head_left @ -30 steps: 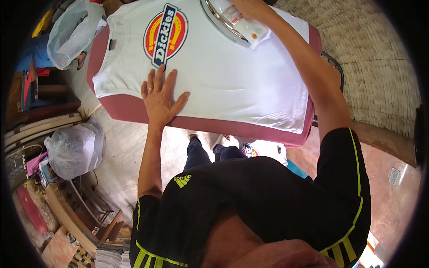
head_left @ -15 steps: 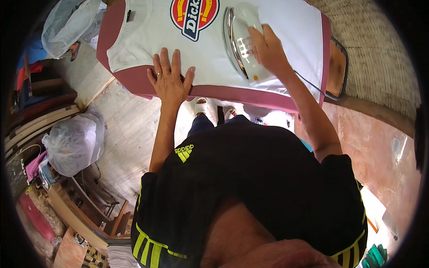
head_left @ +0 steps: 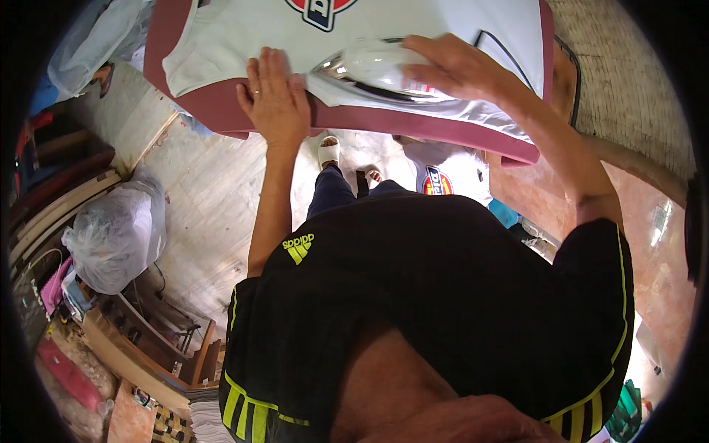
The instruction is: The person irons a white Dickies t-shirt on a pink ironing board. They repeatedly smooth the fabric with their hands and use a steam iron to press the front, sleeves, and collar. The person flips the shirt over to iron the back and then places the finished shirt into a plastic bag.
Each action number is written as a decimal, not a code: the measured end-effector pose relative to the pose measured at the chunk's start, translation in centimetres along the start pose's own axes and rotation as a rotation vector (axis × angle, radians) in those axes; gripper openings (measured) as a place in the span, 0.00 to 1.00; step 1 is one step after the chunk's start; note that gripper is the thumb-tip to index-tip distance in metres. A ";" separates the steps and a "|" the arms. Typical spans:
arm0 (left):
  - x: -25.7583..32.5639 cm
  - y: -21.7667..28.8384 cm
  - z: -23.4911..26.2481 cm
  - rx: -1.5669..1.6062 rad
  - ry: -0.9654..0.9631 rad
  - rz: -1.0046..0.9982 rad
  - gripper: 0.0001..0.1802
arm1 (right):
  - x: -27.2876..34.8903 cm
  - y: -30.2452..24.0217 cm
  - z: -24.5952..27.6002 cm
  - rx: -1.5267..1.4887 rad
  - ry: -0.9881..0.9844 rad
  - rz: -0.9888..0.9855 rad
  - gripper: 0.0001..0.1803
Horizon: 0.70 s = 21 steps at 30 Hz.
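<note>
A white T-shirt (head_left: 236, 44) with a round red and yellow chest print lies spread over a padded, dusky-red ironing surface (head_left: 210, 109). My right hand (head_left: 450, 68) is wrapped round the handle of a clothes iron (head_left: 362, 70), slightly smeared by motion. The iron lies on the shirt near its near edge, its pointed tip toward my left hand. My left hand (head_left: 277, 100) rests flat at the shirt's near edge, fingers stretched out and pointing away from me. It holds nothing.
The iron's black cord (head_left: 509, 55) runs over the shirt at the right. Below the board's near edge hangs or lies another printed white shirt (head_left: 443, 173). A stuffed clear plastic bag (head_left: 118, 236) stands at the left beside wooden furniture (head_left: 133, 354). Another plastic bag (head_left: 96, 44) is at upper left.
The iron has turned so its tip points left, and it has come toward the near edge with my right hand. My left hand's fingers have drawn closer together. The whole view has shifted.
</note>
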<state>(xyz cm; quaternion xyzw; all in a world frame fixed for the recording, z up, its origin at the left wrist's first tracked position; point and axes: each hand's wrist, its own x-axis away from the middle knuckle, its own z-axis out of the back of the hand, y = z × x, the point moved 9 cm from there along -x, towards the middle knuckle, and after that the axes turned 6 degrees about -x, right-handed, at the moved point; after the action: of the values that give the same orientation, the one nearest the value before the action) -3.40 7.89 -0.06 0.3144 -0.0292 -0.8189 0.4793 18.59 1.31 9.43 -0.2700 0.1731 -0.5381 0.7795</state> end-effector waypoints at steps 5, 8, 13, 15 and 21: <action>-0.3 -0.9 0.5 0.139 0.002 0.018 0.27 | -1.5 0.1 -0.6 -0.012 -0.342 -0.152 0.26; -0.5 1.6 1.8 0.159 -0.005 -0.088 0.27 | -0.2 2.5 1.9 0.032 -0.298 -0.074 0.26; 1.7 7.1 1.5 0.291 -0.086 -0.370 0.19 | 7.1 6.8 7.6 0.114 -0.010 -0.298 0.26; 2.1 6.7 1.6 0.321 -0.018 -0.367 0.12 | 9.6 6.6 7.6 -0.028 -0.101 -0.395 0.26; 2.3 5.7 0.8 0.390 0.064 -0.308 0.10 | 16.1 6.1 2.8 -0.007 -0.154 -0.113 0.25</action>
<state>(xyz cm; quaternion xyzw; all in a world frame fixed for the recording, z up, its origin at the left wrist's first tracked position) -0.24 2.76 1.42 0.4274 -0.1233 -0.8507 0.2799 30.53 -11.33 8.29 -0.3225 0.0990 -0.5583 0.7580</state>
